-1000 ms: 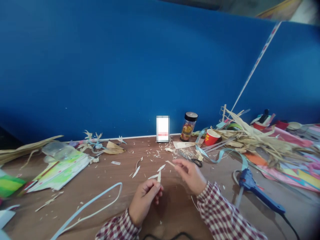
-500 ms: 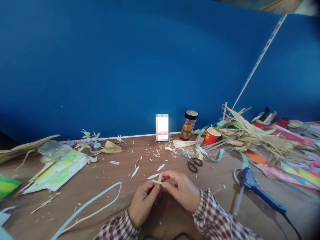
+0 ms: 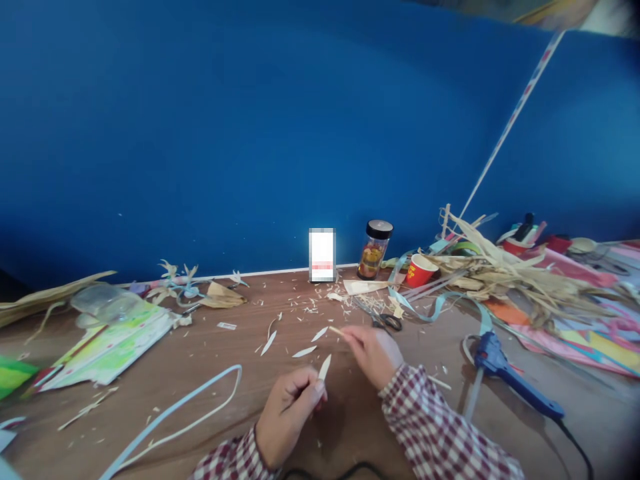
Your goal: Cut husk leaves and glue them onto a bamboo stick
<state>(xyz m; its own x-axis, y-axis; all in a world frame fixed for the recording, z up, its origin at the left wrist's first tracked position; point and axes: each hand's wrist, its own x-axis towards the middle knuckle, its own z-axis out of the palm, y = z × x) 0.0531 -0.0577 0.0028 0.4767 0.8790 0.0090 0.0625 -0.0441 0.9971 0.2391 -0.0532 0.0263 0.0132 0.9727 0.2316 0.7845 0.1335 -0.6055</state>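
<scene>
Fingers: closed on pale pointed strip (image 3: 325, 368) in left hand (image 3: 287, 415), pointing lengthwise away, slightly right; gripping thin stick (image 3: 337, 331) in right hand (image 3: 374, 353), farther out, right of strip.

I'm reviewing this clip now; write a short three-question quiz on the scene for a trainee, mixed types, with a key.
1. Multiple choice: what is the left hand holding?
a) a pair of scissors
b) a pale pointed piece
c) a lidded bottle

2. True or false: the red cup with yellow print stands to the right of the black-lidded jar in the picture.

3. Fill in the blank: the right hand pinches a thin pale stick, and the blue glue gun lies to the ____ of that hand in the picture.

Key: 1. b; 2. true; 3. right.
</scene>
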